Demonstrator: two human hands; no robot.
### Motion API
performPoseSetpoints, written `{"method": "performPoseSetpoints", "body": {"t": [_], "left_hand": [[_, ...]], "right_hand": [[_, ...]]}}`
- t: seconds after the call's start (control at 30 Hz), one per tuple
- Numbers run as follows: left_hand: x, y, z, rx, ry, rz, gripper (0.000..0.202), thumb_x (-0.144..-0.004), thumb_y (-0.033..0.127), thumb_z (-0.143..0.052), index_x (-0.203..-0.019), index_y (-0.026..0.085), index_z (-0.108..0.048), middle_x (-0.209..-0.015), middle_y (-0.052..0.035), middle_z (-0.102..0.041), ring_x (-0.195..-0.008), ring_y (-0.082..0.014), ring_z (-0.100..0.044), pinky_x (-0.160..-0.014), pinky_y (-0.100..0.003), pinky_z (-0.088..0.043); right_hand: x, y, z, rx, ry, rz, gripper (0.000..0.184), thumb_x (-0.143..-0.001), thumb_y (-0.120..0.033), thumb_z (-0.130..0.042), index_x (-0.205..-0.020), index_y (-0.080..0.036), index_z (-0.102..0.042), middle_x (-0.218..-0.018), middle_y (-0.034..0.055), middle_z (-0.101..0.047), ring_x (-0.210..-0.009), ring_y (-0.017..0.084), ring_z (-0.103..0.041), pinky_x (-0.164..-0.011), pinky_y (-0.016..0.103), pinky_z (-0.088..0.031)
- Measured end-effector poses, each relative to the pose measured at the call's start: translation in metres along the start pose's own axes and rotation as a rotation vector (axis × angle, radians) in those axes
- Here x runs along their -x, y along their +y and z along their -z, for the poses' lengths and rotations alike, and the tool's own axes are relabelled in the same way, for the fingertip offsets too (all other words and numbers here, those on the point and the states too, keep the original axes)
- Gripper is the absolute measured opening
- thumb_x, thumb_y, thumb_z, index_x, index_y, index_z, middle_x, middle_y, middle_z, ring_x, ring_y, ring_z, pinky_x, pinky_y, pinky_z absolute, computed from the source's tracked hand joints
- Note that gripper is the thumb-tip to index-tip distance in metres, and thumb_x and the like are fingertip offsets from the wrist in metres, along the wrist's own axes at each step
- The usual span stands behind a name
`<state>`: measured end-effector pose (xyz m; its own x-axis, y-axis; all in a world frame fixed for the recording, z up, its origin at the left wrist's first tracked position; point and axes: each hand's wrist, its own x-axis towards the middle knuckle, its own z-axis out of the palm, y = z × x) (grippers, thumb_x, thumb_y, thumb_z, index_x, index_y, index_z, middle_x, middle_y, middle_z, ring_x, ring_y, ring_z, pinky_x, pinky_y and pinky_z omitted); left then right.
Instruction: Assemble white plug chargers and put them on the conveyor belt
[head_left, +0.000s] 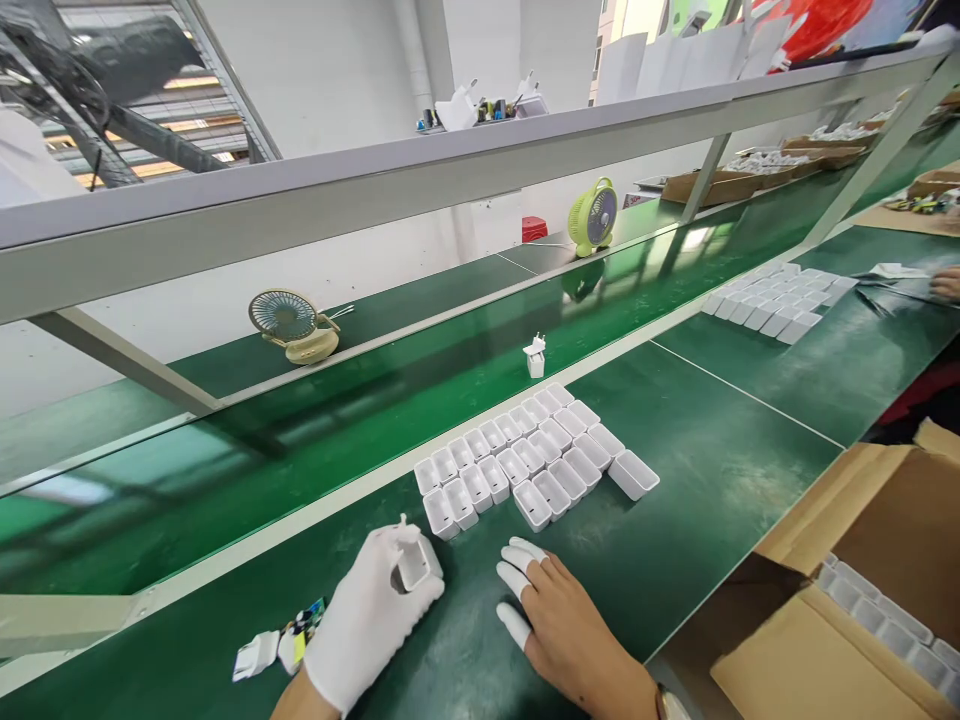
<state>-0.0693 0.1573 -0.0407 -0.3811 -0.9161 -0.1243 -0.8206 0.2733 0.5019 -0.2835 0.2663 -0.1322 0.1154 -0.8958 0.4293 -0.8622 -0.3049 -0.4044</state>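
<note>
My left hand (379, 605), in a white glove, is closed around a white plastic charger housing (417, 562) whose open end faces up. White finger cots cover several fingertips of my right hand (559, 620). Its fingers are apart over the green bench, with nothing in them. Just beyond both hands stand rows of white open-topped housings (517, 465), and one housing (634, 474) sits slightly apart at their right end. Left of my gloved hand lie small circuit parts (304, 628) beside a white plastic piece (256, 656).
A white plug piece (535, 357) stands on the green conveyor belt (375, 400). Beyond are a beige fan (289, 325) and a green fan (593, 217). An open carton (795, 640) holds more housings at lower right. Another person's hand (946, 283) shows at the right edge.
</note>
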Motion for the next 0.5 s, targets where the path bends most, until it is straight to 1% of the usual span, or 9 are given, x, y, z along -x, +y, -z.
{"method": "performPoseSetpoints", "body": {"t": [0.07,0.13,0.2,0.27,0.33,0.4,0.47,0.5], "left_hand": [[0.006,0.02,-0.004,0.039,-0.086,-0.135,0.013,-0.082,0.023,-0.059,-0.095,0.023,-0.058,-0.108,-0.0028,-0.061,-0.101,-0.0205,-0.062,-0.09,-0.034,-0.051],[0.005,0.043,-0.017,0.063,-0.118,-0.248,0.01,-0.081,0.019,-0.059,-0.09,0.023,-0.057,-0.112,-0.0023,-0.06,-0.108,-0.0198,-0.06,-0.094,-0.033,-0.05],[-0.003,0.061,-0.033,0.063,-0.125,-0.289,0.011,-0.081,0.017,-0.06,-0.09,0.023,-0.058,-0.115,-0.0028,-0.06,-0.106,-0.0191,-0.061,-0.093,-0.033,-0.052],[-0.012,0.073,-0.049,0.044,-0.109,-0.294,0.011,-0.084,0.016,-0.057,-0.093,0.023,-0.059,-0.118,-0.0041,-0.059,-0.102,-0.0186,-0.063,-0.09,-0.034,-0.054],[-0.019,0.077,-0.061,0.014,-0.043,-0.305,0.017,-0.087,0.017,-0.056,-0.103,0.024,-0.06,-0.125,-0.0061,-0.055,-0.105,-0.0199,-0.063,-0.089,-0.035,-0.055],[-0.021,0.076,-0.069,-0.011,0.048,-0.311,0.02,-0.09,0.019,-0.055,-0.108,0.025,-0.06,-0.128,-0.0073,-0.052,-0.107,-0.0211,-0.063,-0.089,-0.037,-0.056],[-0.019,0.071,-0.075,-0.01,0.124,-0.308,0.014,-0.092,0.021,-0.053,-0.103,0.023,-0.061,-0.121,-0.0072,-0.053,-0.102,-0.0204,-0.064,-0.087,-0.037,-0.056],[-0.017,0.069,-0.077,-0.001,0.132,-0.314,0.01,-0.093,0.022,-0.052,-0.097,0.022,-0.061,-0.115,-0.0065,-0.055,-0.097,-0.0193,-0.064,-0.085,-0.036,-0.056]], "right_hand": [[0.014,-0.001,-0.004,-0.016,0.005,0.004,0.029,-0.091,-0.019,-0.059,-0.119,-0.015,-0.061,-0.122,0.0111,-0.062,-0.123,0.03,-0.053,-0.107,0.047,-0.046],[0.026,-0.002,-0.008,-0.026,0.002,0.025,0.023,-0.088,-0.019,-0.061,-0.11,-0.015,-0.064,-0.122,0.012,-0.062,-0.121,0.029,-0.054,-0.11,0.048,-0.042],[0.035,-0.002,-0.009,-0.036,-0.006,0.045,0.019,-0.086,-0.018,-0.062,-0.105,-0.016,-0.065,-0.12,0.0126,-0.063,-0.119,0.029,-0.055,-0.112,0.049,-0.041],[0.041,-0.003,-0.006,-0.051,0.021,0.056,0.019,-0.086,-0.016,-0.062,-0.105,-0.016,-0.065,-0.118,0.0122,-0.064,-0.119,0.029,-0.056,-0.111,0.049,-0.042],[0.046,-0.002,-0.001,-0.065,0.073,0.061,0.021,-0.087,-0.015,-0.06,-0.108,-0.016,-0.064,-0.117,0.0113,-0.064,-0.12,0.027,-0.055,-0.108,0.046,-0.045],[0.049,-0.002,0.005,-0.074,0.114,0.075,0.02,-0.088,-0.014,-0.057,-0.107,-0.015,-0.064,-0.117,0.0112,-0.064,-0.12,0.026,-0.055,-0.106,0.044,-0.047],[0.051,-0.002,0.009,-0.07,0.131,0.097,0.02,-0.088,-0.012,-0.055,-0.106,-0.013,-0.064,-0.117,0.0123,-0.064,-0.122,0.026,-0.054,-0.106,0.043,-0.048],[0.051,-0.002,0.01,-0.064,0.132,0.109,0.021,-0.087,-0.011,-0.054,-0.106,-0.013,-0.064,-0.117,0.013,-0.064,-0.122,0.027,-0.054,-0.106,0.044,-0.047]]}}
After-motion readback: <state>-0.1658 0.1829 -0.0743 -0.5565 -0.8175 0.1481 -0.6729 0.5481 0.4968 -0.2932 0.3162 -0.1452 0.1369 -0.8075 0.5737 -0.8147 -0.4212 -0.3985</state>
